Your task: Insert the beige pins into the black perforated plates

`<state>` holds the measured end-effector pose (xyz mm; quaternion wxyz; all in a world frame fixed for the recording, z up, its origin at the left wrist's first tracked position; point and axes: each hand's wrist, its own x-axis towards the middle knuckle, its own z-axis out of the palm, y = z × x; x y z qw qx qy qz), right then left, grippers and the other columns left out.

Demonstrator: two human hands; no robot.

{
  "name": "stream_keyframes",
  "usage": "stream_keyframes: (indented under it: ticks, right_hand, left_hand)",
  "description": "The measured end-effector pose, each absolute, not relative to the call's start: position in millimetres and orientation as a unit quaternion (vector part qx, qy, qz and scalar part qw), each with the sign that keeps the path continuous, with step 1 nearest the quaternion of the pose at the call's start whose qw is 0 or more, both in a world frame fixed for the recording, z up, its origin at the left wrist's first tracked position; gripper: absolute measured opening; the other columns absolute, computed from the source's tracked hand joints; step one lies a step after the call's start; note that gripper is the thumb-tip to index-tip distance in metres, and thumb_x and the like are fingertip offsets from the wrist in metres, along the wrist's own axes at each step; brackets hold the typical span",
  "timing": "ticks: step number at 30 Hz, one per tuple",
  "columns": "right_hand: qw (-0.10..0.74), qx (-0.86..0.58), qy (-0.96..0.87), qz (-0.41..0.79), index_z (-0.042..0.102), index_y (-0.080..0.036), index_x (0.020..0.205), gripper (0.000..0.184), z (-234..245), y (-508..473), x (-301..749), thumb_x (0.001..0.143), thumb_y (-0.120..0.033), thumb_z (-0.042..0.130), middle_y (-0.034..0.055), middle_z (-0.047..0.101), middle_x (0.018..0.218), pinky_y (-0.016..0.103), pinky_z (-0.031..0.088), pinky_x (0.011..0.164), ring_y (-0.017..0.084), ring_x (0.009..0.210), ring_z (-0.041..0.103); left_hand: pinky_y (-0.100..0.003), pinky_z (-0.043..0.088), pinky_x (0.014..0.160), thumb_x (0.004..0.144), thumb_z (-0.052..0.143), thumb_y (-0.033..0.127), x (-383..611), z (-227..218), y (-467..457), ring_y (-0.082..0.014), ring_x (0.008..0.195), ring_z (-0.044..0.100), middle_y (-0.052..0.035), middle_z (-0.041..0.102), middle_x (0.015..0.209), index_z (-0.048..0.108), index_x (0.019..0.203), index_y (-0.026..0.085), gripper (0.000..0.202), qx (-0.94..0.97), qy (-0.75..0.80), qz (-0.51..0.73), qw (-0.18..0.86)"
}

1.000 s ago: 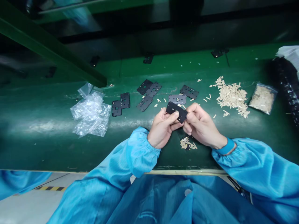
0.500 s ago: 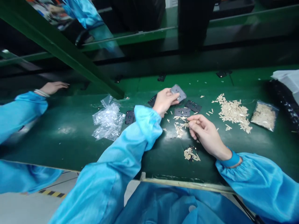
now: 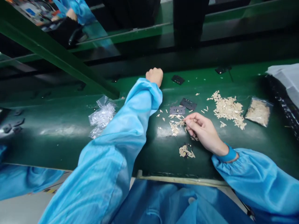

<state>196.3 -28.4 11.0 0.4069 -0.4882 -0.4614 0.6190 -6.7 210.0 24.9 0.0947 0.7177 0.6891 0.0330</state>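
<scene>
The left hand (image 3: 154,76) is a tight fist, its grip hidden, with a black plate (image 3: 177,79) at 3 o'clock. The right hand (image 3: 202,130) pinches narrowly, pale slivers (image 3: 175,127) at 9 o'clock; whether it holds one, I cannot tell.

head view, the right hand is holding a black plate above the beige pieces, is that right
Not quite: the right hand has no black plate in it. Its fingers are just beside the beige pieces, and the black plates lie on the green work surface, as the head view shows.
</scene>
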Motion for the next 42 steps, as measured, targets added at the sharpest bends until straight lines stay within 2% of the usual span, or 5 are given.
stream_keyframes:
  ticks: [6, 14, 29, 35, 42]
  right_hand:
    - [0.26, -0.471, -0.643, 0.545, 0.07, -0.019, 0.088, 0.024, 14.4, -14.7, 224.4, 0.092, -0.042, 0.068, -0.001, 0.062, 0.068, 0.025, 0.04, 0.054, 0.011, 0.058, 0.053]
    - [0.042, -0.356, -0.83, 0.427, 0.071, -0.025, 0.085, 0.005, 21.0, -13.6, 250.4, 0.086, -0.02, 0.07, -0.0003, 0.068, 0.085, 0.028, 0.037, 0.061, 0.013, 0.067, 0.056]
    - [0.014, -0.341, -0.817, 0.465, 0.066, -0.023, 0.089, 0.009, 31.3, -16.9, 251.9, 0.096, -0.025, 0.06, 0.0025, 0.069, 0.089, 0.029, 0.041, 0.066, 0.016, 0.072, 0.06]
    - [0.062, -0.336, -0.793, 0.504, 0.066, -0.022, 0.091, 0.017, 32.9, -11.7, 249.2, 0.098, -0.036, 0.059, 0.0029, 0.068, 0.087, 0.028, 0.041, 0.066, 0.016, 0.073, 0.058]
    - [0.147, -0.415, -0.729, 0.524, 0.059, -0.022, 0.088, 0.028, 21.2, -14.7, 238.1, 0.1, -0.047, 0.056, -0.0008, 0.056, 0.074, 0.027, 0.038, 0.058, 0.013, 0.063, 0.048]
  left_hand:
    - [-0.032, 0.058, 0.081, 0.104, 0.048, 0.029, -11.8, 32.7, 132.9, -0.0138, 0.084, 0.07, -0.0054, 0.076, 0.101, 0.057, 0.109, 0.017, 0.016, 0.66, 0.601, 0.3, 0.335]
    - [-0.021, 0.042, 0.044, 0.094, 0.065, 0.037, 12.4, 3.8, -6.3, -0.0106, 0.05, 0.062, -0.0025, 0.073, 0.078, 0.054, 0.1, 0.021, 0.02, 0.502, 0.465, 0.335, 0.648]
    - [-0.022, 0.043, 0.047, 0.097, 0.058, 0.035, 8.0, -2.6, -12.2, -0.0102, 0.054, 0.059, -0.0029, 0.072, 0.08, 0.058, 0.11, 0.02, 0.02, 0.531, 0.461, 0.334, 0.628]
    - [-0.029, 0.053, 0.078, 0.08, 0.077, 0.027, 9.3, 5.9, -16.0, -0.0177, 0.087, 0.064, -0.0034, 0.07, 0.097, 0.066, 0.106, 0.017, 0.03, 0.665, 0.434, 0.279, 0.541]
    - [-0.03, 0.052, 0.085, 0.085, 0.071, 0.029, 10.3, 5.9, -15.8, -0.0187, 0.091, 0.065, -0.0049, 0.07, 0.097, 0.065, 0.106, 0.017, 0.024, 0.629, 0.437, 0.3, 0.569]
